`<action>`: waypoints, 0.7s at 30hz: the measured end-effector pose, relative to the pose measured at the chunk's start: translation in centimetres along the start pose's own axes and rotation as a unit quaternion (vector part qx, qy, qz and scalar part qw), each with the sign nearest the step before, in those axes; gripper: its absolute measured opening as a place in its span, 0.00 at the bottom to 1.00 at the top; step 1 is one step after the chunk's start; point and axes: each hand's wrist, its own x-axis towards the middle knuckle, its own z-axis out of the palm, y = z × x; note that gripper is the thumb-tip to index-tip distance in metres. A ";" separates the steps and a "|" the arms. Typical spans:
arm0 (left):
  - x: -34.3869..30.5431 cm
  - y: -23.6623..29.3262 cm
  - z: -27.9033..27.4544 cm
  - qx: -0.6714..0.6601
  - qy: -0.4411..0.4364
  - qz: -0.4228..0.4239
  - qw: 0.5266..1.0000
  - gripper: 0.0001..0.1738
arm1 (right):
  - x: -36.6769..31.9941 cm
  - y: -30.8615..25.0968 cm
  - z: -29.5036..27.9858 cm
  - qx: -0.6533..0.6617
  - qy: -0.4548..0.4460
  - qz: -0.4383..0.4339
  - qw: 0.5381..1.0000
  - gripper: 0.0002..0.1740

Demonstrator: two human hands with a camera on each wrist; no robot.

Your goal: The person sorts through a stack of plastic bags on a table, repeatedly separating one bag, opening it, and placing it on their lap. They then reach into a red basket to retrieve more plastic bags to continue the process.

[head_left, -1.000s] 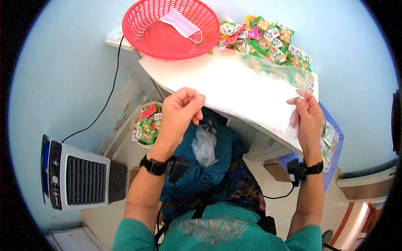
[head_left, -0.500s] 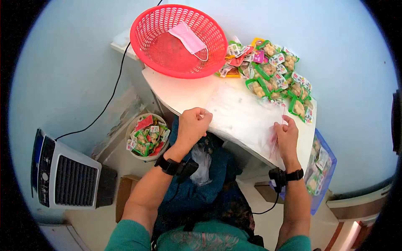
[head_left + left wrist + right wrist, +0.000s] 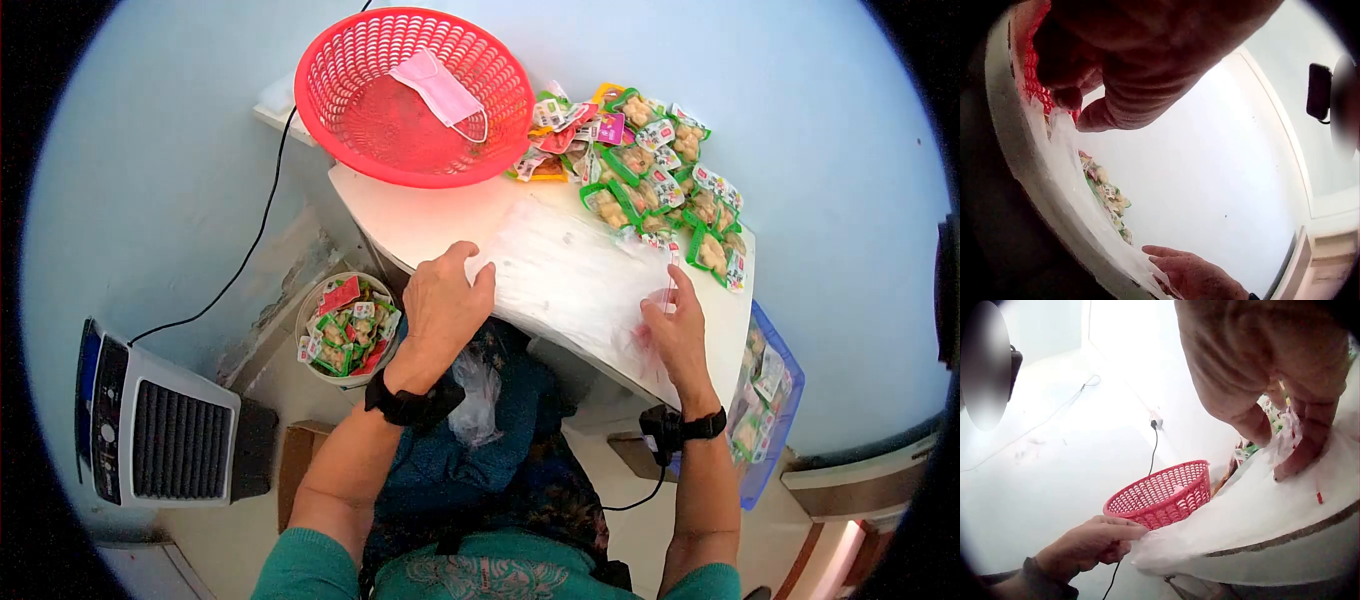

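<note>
Held a plastic bag [image 3: 570, 270] flat on the white table [image 3: 420, 215], one hand at each end.

Pressed the bag's left end down near the frame's centre with the left hand [image 3: 440, 310], its fingers nearly straight and close together, resting on the plastic and clasping nothing. Pinched the right end, right of centre, with the right hand [image 3: 680, 335] — in the right wrist view, plastic bunched between thumb and forefinger. Had the bag stretched between the two hands along the table's near edge, touching the heap of snack packets [image 3: 650, 170] at upper right. Touched nothing else — not the red basket [image 3: 370, 130] at upper centre with a pink mask [image 3: 440, 90] in it, the bucket [image 3: 303, 325] of packets left of centre, the blue bin [image 3: 790, 400] at right or the fan [image 3: 165, 430] at lower left.
</note>
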 end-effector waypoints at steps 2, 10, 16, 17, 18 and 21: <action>0.3 0.7 -0.3 0.036 0.022 0.015 0.999 0.16 | 0.0 0.1 -0.2 -0.007 -0.021 -0.009 1.000 0.34; 1.2 4.1 1.9 -0.032 0.014 0.258 0.966 0.13 | 1.2 2.1 -0.4 -0.078 -0.036 -0.033 0.996 0.31; 3.6 3.1 7.2 0.038 0.014 0.291 0.956 0.17 | 1.5 3.3 -0.5 -0.102 -0.028 -0.057 0.993 0.32; 3.7 2.9 7.6 0.050 0.002 0.287 0.957 0.17 | 1.0 2.1 -0.3 -0.093 -0.030 -0.037 0.995 0.32; 3.8 2.7 7.9 0.061 -0.012 0.282 0.957 0.18 | 0.7 1.3 -0.2 -0.083 -0.032 -0.016 0.996 0.33; 3.5 2.6 8.2 0.081 -0.040 0.260 0.961 0.18 | 0.6 0.8 -0.3 -0.091 -0.033 -0.001 0.995 0.33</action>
